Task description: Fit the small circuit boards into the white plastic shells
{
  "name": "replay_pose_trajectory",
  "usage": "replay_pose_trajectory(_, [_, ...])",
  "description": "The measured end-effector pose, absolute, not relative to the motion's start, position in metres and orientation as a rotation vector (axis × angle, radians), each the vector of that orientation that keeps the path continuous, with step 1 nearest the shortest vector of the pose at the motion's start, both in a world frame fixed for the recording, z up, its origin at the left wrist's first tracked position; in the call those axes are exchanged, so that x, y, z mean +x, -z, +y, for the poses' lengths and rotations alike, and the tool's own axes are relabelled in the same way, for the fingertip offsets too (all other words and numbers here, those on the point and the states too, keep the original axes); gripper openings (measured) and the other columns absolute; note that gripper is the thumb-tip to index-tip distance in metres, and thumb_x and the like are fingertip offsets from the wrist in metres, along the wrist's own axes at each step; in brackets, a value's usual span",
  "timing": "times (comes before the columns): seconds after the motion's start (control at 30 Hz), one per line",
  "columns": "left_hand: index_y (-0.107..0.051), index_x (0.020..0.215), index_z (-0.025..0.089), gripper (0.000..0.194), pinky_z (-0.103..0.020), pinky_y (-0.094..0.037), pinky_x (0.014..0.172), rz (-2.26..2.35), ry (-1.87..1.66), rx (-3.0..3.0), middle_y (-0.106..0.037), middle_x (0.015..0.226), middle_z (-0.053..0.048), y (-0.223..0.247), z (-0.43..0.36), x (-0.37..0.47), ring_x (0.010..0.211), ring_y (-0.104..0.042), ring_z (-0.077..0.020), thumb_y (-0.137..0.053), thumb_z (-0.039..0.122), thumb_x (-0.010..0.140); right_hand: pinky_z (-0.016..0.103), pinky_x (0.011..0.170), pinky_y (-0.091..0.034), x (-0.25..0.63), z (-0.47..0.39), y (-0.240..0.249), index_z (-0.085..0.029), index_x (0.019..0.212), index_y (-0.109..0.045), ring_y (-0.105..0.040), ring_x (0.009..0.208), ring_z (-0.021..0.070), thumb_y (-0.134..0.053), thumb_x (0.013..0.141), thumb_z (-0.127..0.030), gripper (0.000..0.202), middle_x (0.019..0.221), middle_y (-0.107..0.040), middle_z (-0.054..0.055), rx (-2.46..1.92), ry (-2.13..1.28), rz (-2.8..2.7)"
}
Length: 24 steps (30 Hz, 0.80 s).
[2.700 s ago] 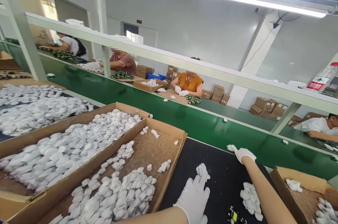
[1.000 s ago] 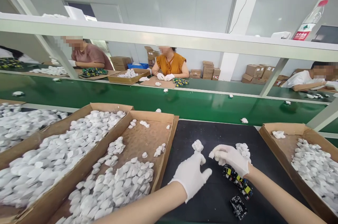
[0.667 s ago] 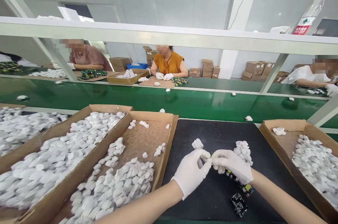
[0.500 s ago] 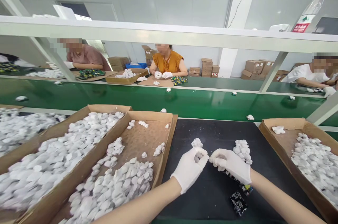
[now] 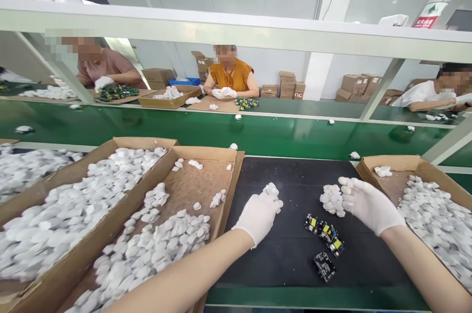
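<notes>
In gloves, both my hands are over the black mat. My left hand has its fingers curled together against a small cluster of white, flat, rounded pieces; what lies between its fingertips is hidden. At the right, my right hand has thumb and fingers apart, beside a larger cluster of white pieces and close to its edge. Below that cluster lie several small circuit boards with yellow parts. One dark circuit board lies nearer to me, its soldered side up.
Cardboard trays of white pieces stand at left and right. Beyond the mat runs a green conveyor belt carrying small white-topped items. A shelf beam crosses above. Co-workers sit across the belt.
My hands, which were close together at the middle, have moved apart. The right hand has gone right and opened beside the larger cluster, uncovering the circuit boards. The view has tilted down slightly.
</notes>
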<state>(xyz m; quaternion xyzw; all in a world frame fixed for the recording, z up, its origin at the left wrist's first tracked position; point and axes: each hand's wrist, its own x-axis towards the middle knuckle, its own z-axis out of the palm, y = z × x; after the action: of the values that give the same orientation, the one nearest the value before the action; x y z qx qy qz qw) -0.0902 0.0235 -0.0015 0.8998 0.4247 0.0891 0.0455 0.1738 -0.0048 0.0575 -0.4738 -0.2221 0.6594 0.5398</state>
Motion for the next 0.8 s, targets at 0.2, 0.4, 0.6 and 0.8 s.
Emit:
replay_pose_trajectory(0.2, [-0.064,0.094,0.022,0.022,-0.039,-0.046,0.082,1.245,-0.352,2.716,-0.057,0.117,-0.006,0.004,0.019,-0.090,0.110,-0.050,-0.0263,-0.053,0.011,0.078,0.029,0.050,-0.038,0.197,-0.017,-0.048,-0.022,0.096,-0.064,-0.044,0.054,0.0138,-0.050,0.075,-0.027,0.025,0.070,-0.054,0.004,-1.291,-1.398,-0.701])
replay_pose_trajectory(0.4, [-0.067,0.089,0.024,0.021,-0.038,-0.043,0.091,1.136,-0.523,2.589,-0.063,0.109,-0.004,0.010,0.011,-0.093,0.105,-0.054,-0.0243,-0.061,0.014,0.071,0.032,0.060,-0.040,0.208,-0.034,-0.008,-0.020,0.097,-0.064,-0.048,0.058,0.0167,-0.050,0.077,-0.038,0.031,0.063,-0.047,0.000,-2.034,-0.274,-1.536])
replay_pose_trajectory(0.6, [-0.070,0.084,0.024,0.016,-0.035,-0.043,0.092,1.126,-0.605,2.553,-0.067,0.103,-0.002,0.011,0.009,-0.094,0.099,-0.058,-0.0218,-0.057,0.020,0.076,0.030,0.065,-0.040,0.192,-0.045,0.028,-0.023,0.107,-0.060,-0.053,0.063,0.0168,-0.055,0.076,-0.039,0.035,0.076,-0.052,0.001,-2.151,-0.062,-1.702])
replay_pose_trajectory(0.8, [-0.071,0.084,0.023,0.018,-0.033,-0.043,0.093,1.123,-0.649,2.483,-0.068,0.099,-0.001,0.014,0.008,-0.091,0.097,-0.058,-0.0202,-0.054,0.019,0.078,0.031,0.061,-0.038,0.183,-0.040,0.033,-0.021,0.100,-0.062,-0.059,0.076,0.0236,-0.052,0.077,-0.051,0.039,0.094,-0.059,0.009,-2.349,0.042,-1.614])
